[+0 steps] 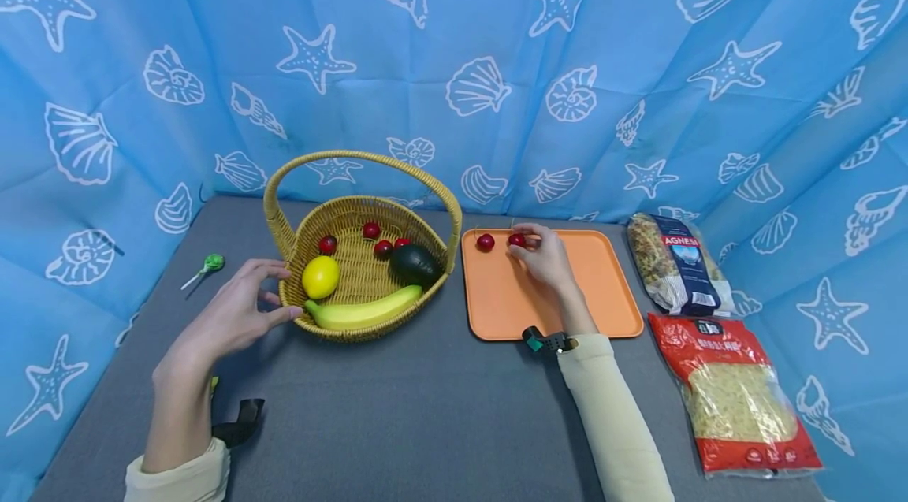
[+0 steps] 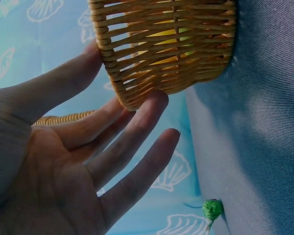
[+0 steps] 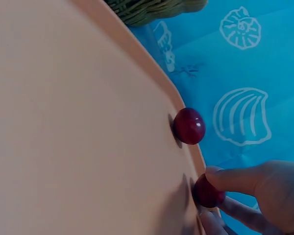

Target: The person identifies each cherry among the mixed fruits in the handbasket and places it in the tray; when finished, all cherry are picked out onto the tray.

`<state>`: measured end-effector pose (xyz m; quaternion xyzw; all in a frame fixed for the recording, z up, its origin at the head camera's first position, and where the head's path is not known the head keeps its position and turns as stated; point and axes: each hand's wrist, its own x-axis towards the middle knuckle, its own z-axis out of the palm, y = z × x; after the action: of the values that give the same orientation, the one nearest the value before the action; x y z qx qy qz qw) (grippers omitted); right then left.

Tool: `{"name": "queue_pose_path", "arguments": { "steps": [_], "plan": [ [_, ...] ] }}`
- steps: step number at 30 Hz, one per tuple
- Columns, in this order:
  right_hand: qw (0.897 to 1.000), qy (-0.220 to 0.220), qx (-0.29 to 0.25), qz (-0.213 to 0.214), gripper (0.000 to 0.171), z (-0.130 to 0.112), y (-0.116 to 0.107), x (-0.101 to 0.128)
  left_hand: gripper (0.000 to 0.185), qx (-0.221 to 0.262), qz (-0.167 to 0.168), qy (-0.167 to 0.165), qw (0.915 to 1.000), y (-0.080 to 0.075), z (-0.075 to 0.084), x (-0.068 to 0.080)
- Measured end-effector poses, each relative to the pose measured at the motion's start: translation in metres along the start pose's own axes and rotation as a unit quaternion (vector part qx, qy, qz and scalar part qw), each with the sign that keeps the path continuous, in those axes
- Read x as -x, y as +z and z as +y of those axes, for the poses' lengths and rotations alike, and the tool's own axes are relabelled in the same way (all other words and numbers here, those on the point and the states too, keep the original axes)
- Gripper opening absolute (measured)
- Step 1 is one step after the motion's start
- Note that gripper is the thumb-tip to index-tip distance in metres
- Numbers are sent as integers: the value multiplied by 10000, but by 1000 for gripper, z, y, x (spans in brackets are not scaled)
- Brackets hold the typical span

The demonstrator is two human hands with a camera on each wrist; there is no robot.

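Cream sleeves (image 1: 617, 415) over grey tabletop (image 1: 397, 423), left fingers (image 2: 137, 128) wide against basket (image 1: 365, 333), right fingers (image 3: 237, 179) around cherry (image 3: 208, 195), shell-print curtain (image 1: 426, 108) behind.

From the head we look forward and down over the tabletop (image 1: 418, 415), far enough back for left hand (image 1: 230, 311) and right hand (image 1: 545, 256). At the left wrist we sit close — tipped sideways — facing the basket (image 2: 201, 58); at the right, also tipped, we look closely across the tray (image 3: 78, 122). Head and left wrist share basket and lollipop (image 2: 213, 209); head and right wrist, tray and cherries (image 3: 189, 126).
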<state>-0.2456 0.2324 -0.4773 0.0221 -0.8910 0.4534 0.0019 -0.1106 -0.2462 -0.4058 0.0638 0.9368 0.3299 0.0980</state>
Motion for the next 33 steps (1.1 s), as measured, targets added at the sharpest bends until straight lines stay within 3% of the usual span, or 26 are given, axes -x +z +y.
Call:
{"name": "queue_pose_path", "arguments": {
  "steps": [11,18,27,33],
  "plan": [
    [9991,-354,-164,139,39,-13,-11,19,66,-17,17,28,10000,0,1,0],
    [9942,-852,-623,203,41,-47,-19,45,66,11,-16,38,10000,-1,-1,1],
    [9624,-2146,-1536,650,32,-116,-21,93,65,-11,0,18,10000,0,0,0],
    [9465,-2720,-1720,216,31,-149,3,112,66,4,-6,11,10000,1,0,0]
  ]
}}
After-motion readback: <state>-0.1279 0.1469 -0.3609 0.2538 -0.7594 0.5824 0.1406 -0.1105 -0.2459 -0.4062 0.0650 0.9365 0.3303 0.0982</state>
